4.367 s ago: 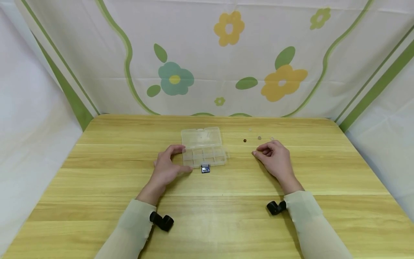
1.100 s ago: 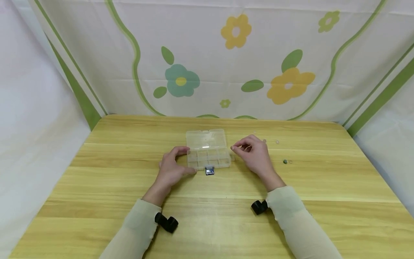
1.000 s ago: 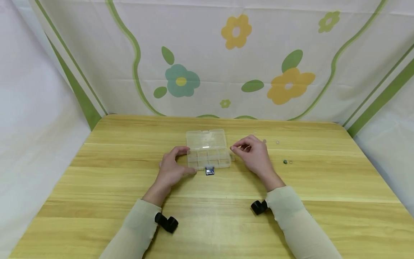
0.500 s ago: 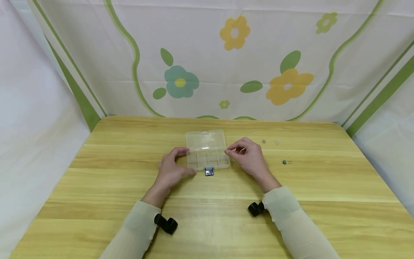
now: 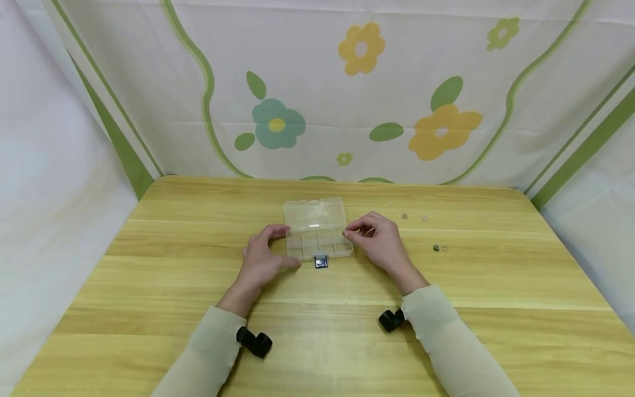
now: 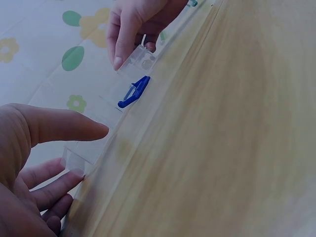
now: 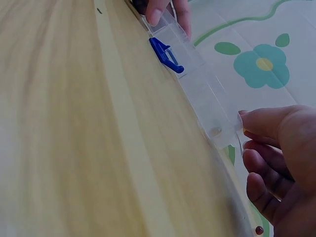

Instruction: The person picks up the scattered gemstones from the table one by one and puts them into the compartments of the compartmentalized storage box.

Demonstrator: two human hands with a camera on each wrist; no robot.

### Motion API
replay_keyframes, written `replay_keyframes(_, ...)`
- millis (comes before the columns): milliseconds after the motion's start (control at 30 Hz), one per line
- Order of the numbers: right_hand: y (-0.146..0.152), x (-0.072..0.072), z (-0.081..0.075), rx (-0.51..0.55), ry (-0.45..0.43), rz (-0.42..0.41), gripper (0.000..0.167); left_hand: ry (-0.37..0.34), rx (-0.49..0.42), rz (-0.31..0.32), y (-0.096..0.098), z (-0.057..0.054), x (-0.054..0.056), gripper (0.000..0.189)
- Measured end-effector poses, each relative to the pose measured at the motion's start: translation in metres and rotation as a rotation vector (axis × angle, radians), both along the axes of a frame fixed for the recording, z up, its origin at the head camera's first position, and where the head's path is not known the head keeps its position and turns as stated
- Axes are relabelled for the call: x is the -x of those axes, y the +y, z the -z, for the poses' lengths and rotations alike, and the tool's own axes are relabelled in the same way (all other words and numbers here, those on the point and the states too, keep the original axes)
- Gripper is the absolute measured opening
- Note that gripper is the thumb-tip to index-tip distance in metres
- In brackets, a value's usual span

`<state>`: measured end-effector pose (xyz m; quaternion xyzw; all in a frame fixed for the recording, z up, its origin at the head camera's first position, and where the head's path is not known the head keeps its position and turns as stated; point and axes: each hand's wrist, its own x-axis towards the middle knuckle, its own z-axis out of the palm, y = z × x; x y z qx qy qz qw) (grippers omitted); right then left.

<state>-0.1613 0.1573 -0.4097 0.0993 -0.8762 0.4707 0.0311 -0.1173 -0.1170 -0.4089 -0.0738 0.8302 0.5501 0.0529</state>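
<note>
A clear plastic compartment box (image 5: 310, 235) lies with its lid (image 5: 313, 212) raised back and a blue latch (image 5: 321, 261) at the front. My left hand (image 5: 262, 256) holds its left end between thumb and fingers. At the right end, my right hand (image 5: 378, 242) has thumb and index finger pinched together over the compartments. A yellowish speck like a small bead (image 7: 245, 130) shows by those fingertips, mostly hidden. One tiny round bead (image 7: 216, 131) sits in the right-end compartment. A dark red bead (image 7: 259, 230) shows near the right hand in the right wrist view.
On the wooden table (image 5: 317, 342), a greyish bead (image 5: 404, 216) and a pale bead (image 5: 424, 218) lie behind the right hand. Farther right are a green bead (image 5: 436, 248) and a small ring-like piece (image 5: 444, 248). A floral curtain (image 5: 317, 82) hangs behind the table.
My right hand has moved left from the loose beads to the box's right end, fingertips pinched. The green bead it covered now shows. My left hand stays on the box.
</note>
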Motion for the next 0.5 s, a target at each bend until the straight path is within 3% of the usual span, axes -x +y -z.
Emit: replay_keyframes(500, 0.0, -0.0007, 0.0012, -0.018, 0.007, 0.007, 0.009, 0.0, 0.001, 0.001, 0.0001, 0.0002, 0.0004, 0.079)
